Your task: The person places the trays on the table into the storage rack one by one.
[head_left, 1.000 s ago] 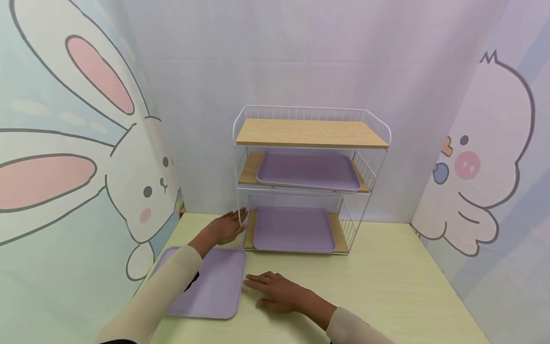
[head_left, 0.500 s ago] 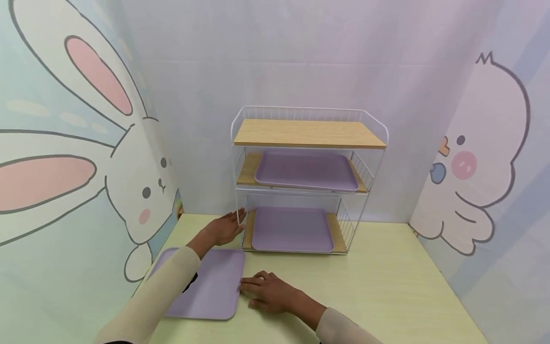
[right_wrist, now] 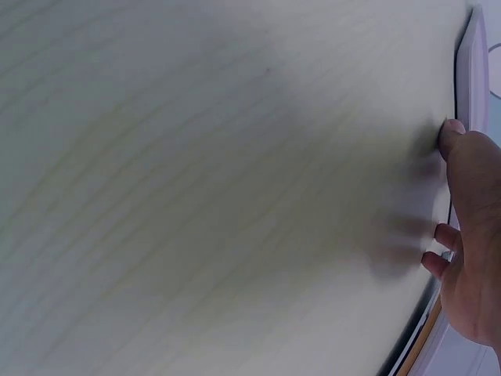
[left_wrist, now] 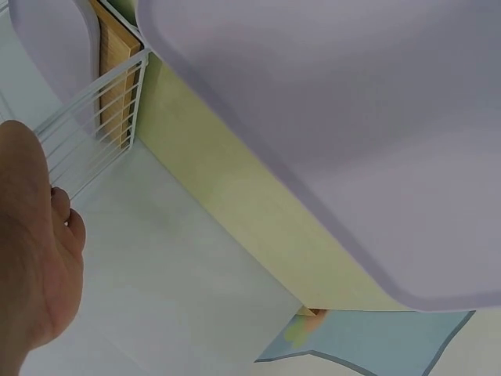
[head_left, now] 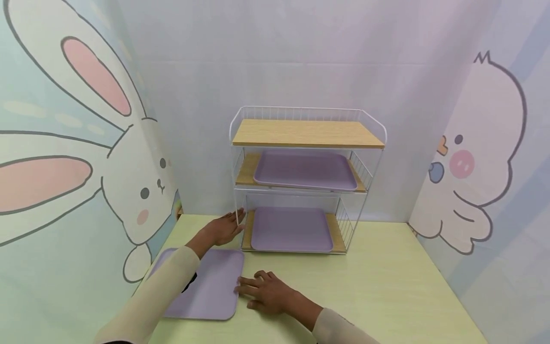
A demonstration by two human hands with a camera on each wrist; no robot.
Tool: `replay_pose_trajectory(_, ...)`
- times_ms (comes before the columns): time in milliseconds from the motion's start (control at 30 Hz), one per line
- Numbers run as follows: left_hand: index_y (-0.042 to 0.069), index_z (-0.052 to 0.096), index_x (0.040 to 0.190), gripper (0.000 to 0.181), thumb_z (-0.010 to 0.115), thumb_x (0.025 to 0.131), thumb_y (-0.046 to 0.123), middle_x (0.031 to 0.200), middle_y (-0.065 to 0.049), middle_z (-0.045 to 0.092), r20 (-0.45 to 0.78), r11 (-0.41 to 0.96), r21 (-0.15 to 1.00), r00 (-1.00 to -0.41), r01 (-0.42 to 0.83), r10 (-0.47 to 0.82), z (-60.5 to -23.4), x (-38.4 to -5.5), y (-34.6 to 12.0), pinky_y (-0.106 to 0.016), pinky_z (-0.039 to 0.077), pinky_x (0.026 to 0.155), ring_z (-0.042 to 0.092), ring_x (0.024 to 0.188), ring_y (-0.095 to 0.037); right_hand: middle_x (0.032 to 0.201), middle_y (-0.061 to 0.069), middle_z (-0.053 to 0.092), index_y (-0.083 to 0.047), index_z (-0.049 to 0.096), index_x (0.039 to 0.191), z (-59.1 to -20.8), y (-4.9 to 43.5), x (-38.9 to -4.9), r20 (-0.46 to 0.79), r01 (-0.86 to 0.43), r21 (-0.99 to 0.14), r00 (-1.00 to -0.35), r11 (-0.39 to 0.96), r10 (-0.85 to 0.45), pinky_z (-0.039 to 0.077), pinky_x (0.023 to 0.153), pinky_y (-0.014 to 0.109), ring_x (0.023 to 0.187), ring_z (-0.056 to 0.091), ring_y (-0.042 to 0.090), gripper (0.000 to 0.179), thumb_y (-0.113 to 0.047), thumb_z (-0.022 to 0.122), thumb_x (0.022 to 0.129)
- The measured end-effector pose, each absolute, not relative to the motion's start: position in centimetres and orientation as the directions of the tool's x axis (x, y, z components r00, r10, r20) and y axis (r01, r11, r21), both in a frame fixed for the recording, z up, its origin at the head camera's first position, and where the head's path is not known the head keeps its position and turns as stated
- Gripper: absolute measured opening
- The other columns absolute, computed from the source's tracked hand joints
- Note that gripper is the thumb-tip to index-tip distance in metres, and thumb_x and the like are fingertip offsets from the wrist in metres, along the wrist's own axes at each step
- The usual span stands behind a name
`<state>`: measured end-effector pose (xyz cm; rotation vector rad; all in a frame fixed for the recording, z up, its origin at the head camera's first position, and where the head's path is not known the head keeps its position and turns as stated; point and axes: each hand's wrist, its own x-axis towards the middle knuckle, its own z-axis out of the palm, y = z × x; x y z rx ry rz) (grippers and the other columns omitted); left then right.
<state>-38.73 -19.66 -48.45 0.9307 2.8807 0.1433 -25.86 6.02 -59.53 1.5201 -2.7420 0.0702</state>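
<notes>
Table (head_left: 386,296): pale green top, fills the lower half of the head view. Three-tier wire rack (head_left: 307,179) stands at frame centre against the back wall; top wooden shelf (head_left: 307,134) bare, middle tray (head_left: 306,170) and bottom tray (head_left: 291,229) each lie on their own tier. Loose purple tray (head_left: 210,286) lies flat on the table at lower left of the frame, just in front of the rack's left corner. Left hand (head_left: 223,229), fingers straight and together, rests against the rack's front-left post, apparently steadying it. Right hand (head_left: 264,291) lies palm down on the table, fingers loosely spread, fingertips touching the loose tray's right edge; right wrist view shows the tips (right_wrist: 450,137) at the tray rim. Judgement: the step in hand is taking hold of the loose tray; it is not yet lifted. Next move likely calls for getting fingers under the rim, raising the tray level, and clearing the top rail to reach the bare shelf.
</notes>
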Motion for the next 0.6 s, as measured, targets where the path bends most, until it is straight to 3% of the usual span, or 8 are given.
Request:
replay_pose_trajectory(300,-0.01,0.028,0.174,0.064,0.033,0.126,0.032,0.185,-0.03,0.025,-0.082,0.807,0.123,-0.805,0.577,0.588,-48.6,-39.0,-19.7,-0.06,0.031,0.139,0.033,0.17,-0.051,0.17,-0.013,0.056,-0.038,0.062,0.151,-59.3,6.5,-25.4,0.073,-0.789,-0.001,-0.612,0.614,-0.787,0.055,0.112,0.039,0.144,0.058,0.017,0.041,-0.058,0.049,0.118)
replay_pose_trajectory(600,-0.009,0.025,0.175,0.066,0.031,0.126,0.035,0.186,-0.028,0.022,-0.093,0.811,0.114,-0.806,0.574,0.584,-49.0,-39.4,-19.8,-0.059,0.031,0.139,0.031,0.171,-0.05,0.165,-0.01,0.061,-0.036,0.066,0.142,-59.6,10.4,-24.8,0.101,-0.769,-0.053,-0.639,0.637,-0.762,0.056,0.104,0.045,0.139,0.059,0.021,0.034,-0.056,0.055,0.117)
